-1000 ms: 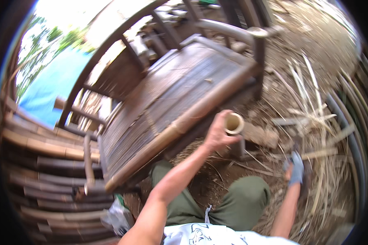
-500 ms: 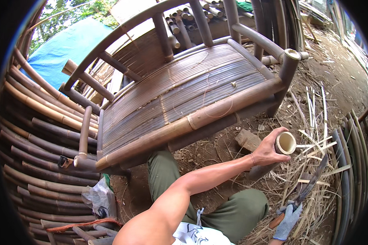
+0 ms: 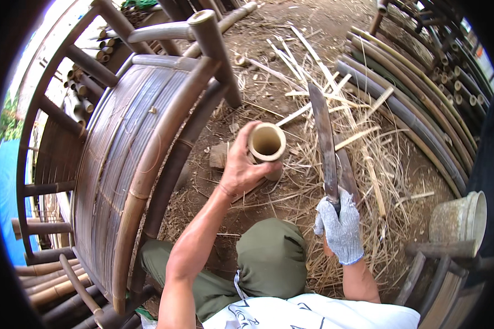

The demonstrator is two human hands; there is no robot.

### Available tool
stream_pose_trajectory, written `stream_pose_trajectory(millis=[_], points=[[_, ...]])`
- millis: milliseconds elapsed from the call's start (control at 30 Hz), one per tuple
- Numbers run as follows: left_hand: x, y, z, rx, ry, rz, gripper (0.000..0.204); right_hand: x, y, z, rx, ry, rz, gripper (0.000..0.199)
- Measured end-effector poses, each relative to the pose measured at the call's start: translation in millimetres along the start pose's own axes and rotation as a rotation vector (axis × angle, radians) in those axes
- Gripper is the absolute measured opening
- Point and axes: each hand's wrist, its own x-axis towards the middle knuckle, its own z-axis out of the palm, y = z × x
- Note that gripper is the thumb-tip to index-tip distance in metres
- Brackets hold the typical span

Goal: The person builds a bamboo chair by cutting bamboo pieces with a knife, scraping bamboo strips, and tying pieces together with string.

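My bare left hand [image 3: 241, 164] is wrapped round a bamboo tube [image 3: 280, 143], which stands upright with its open pale end facing up. Over the shavings to the right, my right hand [image 3: 341, 223] wears a grey knit glove. Its fingers are closed on a machete [image 3: 324, 140] whose long dark blade points away from me. Part of an orange-brown handle shows below the glove. Another dark flat piece [image 3: 348, 176] lies beside the blade, partly covered by the glove; I cannot tell what it is. Blade and tube are apart.
A bamboo bench [image 3: 139, 181] stands close on the left. A wood block [image 3: 219, 156] sits behind the tube. Bamboo strips and shavings [image 3: 370, 175] cover the ground at right. Long bamboo poles [image 3: 406, 123] lie beyond, with a dirty white bucket [image 3: 456, 218] at the right.
The view has swung right, so the bench now sits further left. The machete has come up off the shavings, its blade now pointing straight ahead. My left hand still grips the tube.
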Motion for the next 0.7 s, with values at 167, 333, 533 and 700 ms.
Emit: stream_pose_trajectory(millis=[167, 333, 533, 700], points=[[19.3, 11.7, 4.4, -0.021, -0.006, 0.093, 0.101, -6.8, 1.1, -8.6, 0.064, 0.104, -0.027, 0.036], [34.3, 12.3, 15.6, -0.075, -0.017, 0.095, 0.099, -10.1, -0.9, -15.4, 0.047, 0.15, 0.012, 0.038], [43.5, 15.6, 27.9, -0.074, -0.053, 0.117, 0.101, -6.8, 1.3, -19.0, 0.023, 0.082, 0.096, 0.047], [51.3, 9.9, 45.0, -0.165, -0.073, 0.123, 0.101, -2.0, 0.5, -20.1, 0.001, 0.13, 0.07, 0.047]])
